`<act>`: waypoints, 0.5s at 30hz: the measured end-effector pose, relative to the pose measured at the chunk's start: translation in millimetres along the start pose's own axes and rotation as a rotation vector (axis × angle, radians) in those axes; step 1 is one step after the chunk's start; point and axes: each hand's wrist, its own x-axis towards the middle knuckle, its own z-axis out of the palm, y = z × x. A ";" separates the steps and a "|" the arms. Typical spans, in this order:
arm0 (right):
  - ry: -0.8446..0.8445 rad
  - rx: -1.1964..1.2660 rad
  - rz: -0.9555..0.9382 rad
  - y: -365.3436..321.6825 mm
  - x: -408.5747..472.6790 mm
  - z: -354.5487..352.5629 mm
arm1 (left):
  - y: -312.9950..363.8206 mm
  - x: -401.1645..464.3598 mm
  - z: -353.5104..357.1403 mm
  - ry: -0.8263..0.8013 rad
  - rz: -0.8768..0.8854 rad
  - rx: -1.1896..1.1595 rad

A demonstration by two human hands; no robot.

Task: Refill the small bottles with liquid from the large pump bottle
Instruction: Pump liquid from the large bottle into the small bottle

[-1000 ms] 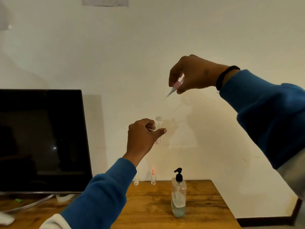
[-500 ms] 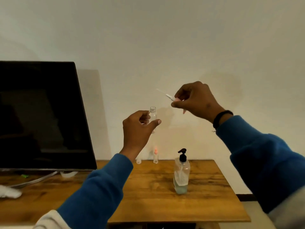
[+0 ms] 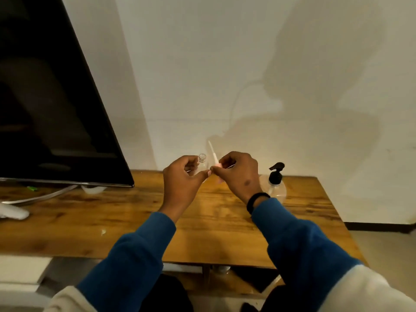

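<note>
While both hands work above the wooden table [image 3: 126, 212], a small bottle [image 3: 202, 159] stands uncapped for refilling.
Left hand [image 3: 180, 181] curls round the bottle, neck upright; right hand [image 3: 238, 172] pinches the pink spray cap [image 3: 218, 164], dip tube up (kept off the surface, probably). Right of the bottle, on the table: large pump bottle [image 3: 275, 182]. Left: dark screen [image 3: 49, 97], against a pale wall [image 3: 225, 64].

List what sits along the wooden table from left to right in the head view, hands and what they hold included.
White cloth → dark screen → left hand holding the open small bottle → pink spray cap with its dip tube pinched by the right hand → large pump bottle.
</note>
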 end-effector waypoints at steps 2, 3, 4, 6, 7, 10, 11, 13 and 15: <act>-0.017 0.031 0.074 21.1 -6.5 25.6 | -22.7 -4.8 5.6 -0.015 -0.044 0.008; -0.029 0.043 0.109 32.1 -9.6 38.1 | -34.4 -7.6 8.4 -0.024 -0.065 0.024; -0.041 0.044 0.140 42.5 -12.0 49.1 | -45.7 -9.4 11.3 -0.035 -0.086 0.042; -0.071 0.026 0.200 64.2 -17.1 68.2 | -67.7 -14.0 17.9 -0.061 -0.131 0.060; -0.089 0.018 0.233 73.5 -19.3 75.4 | -76.9 -15.8 20.4 -0.071 -0.155 0.064; -0.134 -0.006 0.322 100.4 -24.3 95.7 | -103.4 -19.2 29.5 -0.084 -0.211 0.099; -0.144 -0.021 0.341 108.2 -26.2 100.8 | -110.8 -20.5 32.5 -0.088 -0.228 0.110; -0.165 -0.045 0.370 118.3 -29.8 108.9 | -121.8 -23.9 36.9 -0.095 -0.254 0.126; -0.190 -0.038 0.390 125.8 -31.2 117.5 | -130.8 -28.2 40.8 -0.107 -0.279 0.129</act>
